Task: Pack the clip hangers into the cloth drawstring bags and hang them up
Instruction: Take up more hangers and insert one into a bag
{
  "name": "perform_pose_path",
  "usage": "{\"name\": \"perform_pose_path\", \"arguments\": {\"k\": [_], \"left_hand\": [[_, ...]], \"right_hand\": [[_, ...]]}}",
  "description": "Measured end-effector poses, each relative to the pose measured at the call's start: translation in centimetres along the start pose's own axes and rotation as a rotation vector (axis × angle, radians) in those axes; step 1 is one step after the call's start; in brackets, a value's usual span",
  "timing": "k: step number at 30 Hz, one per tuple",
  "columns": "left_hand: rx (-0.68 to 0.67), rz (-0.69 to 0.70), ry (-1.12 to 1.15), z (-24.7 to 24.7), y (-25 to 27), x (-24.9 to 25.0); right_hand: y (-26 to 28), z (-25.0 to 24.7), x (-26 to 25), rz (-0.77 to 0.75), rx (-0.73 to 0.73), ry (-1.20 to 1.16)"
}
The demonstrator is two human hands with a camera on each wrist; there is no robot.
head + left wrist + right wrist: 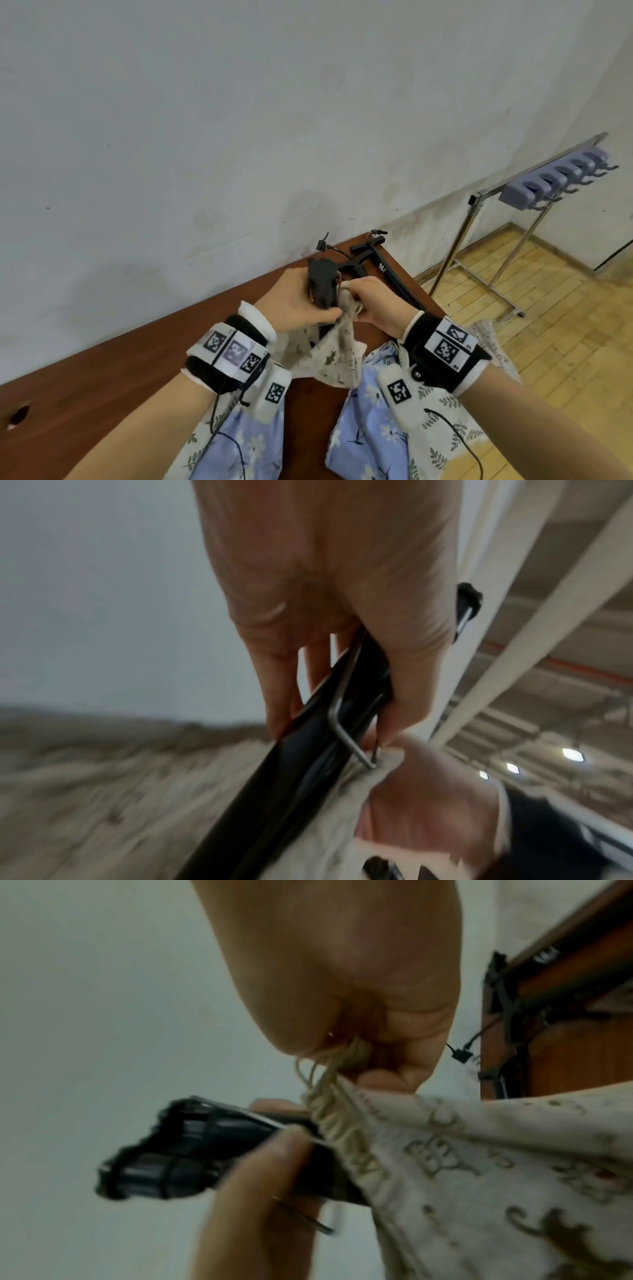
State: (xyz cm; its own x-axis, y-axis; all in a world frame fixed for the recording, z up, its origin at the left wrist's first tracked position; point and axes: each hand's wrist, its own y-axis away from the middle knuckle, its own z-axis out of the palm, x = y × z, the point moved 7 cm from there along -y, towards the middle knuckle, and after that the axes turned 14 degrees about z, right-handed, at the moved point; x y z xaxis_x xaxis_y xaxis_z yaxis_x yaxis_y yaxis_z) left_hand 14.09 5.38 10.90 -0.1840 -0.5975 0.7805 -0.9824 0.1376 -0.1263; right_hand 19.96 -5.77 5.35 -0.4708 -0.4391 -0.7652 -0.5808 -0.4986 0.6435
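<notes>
Forearms: lowest in the head view, both wearing marker bands, converging on centre frame above the table.
Hanger: black clip hanger, centre of the head view, upper end clear of the bag, lower end already inside the mouth.
Bag: pale printed cloth drawstring bag, hanging from both hands just below the hanger, above the table edge.
Left hand: fingers curled round the hanger body; thumb pinches the bag rim against it. Grasp is firm.
Right hand: clenched on the gathered rim and cord, holding the mouth up beside the hanger.
Handling, hanger: judged rigid plastic and light. The wire clip projects and is likely to snag cloth. Hold the body, not the clip.
Handling, bag: judged soft and limp, with no shape of its own. Hold at the rim or cord; keep the mouth spread.
Spare hanger: lies on the table, right of centre, behind the hands.
Rack: metal, right of frame, carrying a row of purple hooks; well apart from the hands.
Stage: judged insertion, partly done; closing and hanging not yet done.
</notes>
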Motion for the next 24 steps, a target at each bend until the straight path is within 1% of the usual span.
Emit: {"name": "perform_pose_path", "arguments": {"k": [1, 2, 5, 8, 11, 13, 14, 17, 18, 19, 21, 23, 24], "left_hand": [[-0.029, -0.001, -0.038, 0.6, 0.0, -0.1], [-0.023, -0.009, -0.056, 1.0, 0.0, -0.4], [0.068, -0.049, -0.04, 1.2, 0.2, -1.8], [0.084, -0.082, 0.012, 2.3, 0.9, -3.1], [0.102, -0.09, 0.057, 2.8, 1.6, -3.7], [0.069, -0.081, 0.012, 2.8, 1.5, -4.4], [0.081, -0.101, -0.019, 2.5, 1.6, -5.0], [0.231, -0.158, -0.077, 0.1, 1.7, -6.5], [0.25, -0.159, -0.068, -0.4, 1.7, -6.7], [0.244, -0.154, -0.059, -0.5, 1.7, -6.7], [0.168, -0.134, -0.077, 0.1, 1.5, -6.7], [0.091, -0.132, -0.09, 1.5, 1.4, -6.7], [0.062, -0.151, -0.092, 2.3, 1.4, -7.4]], "right_hand": [[0.0, 0.2, 0.0, -0.008, -0.025, -0.03], [0.0, 0.5, 0.0, -0.007, -0.041, -0.028], [-0.5, 0.9, 0.5, 0.032, -0.063, 0.006], [-0.7, -0.1, 1.0, 0.066, 0.009, 0.013], [-0.8, -0.5, 1.8, 0.083, 0.016, -0.047], [-0.9, -0.8, 2.4, 0.118, 0.047, -0.097], [-0.7, -0.9, 2.3, 0.113, 0.05, -0.104], [-0.3, -2.3, 1.9, 0.09, 0.1, -0.177], [-0.3, -3.0, 1.8, 0.088, 0.131, -0.214], [-0.3, -3.6, 1.9, 0.09, 0.153, -0.241], [-0.4, -3.8, 1.8, 0.099, 0.158, -0.236], [-0.7, -3.7, 2.6, 0.145, 0.173, -0.127], [-0.7, -3.5, 2.9, 0.162, 0.19, -0.053]]}}
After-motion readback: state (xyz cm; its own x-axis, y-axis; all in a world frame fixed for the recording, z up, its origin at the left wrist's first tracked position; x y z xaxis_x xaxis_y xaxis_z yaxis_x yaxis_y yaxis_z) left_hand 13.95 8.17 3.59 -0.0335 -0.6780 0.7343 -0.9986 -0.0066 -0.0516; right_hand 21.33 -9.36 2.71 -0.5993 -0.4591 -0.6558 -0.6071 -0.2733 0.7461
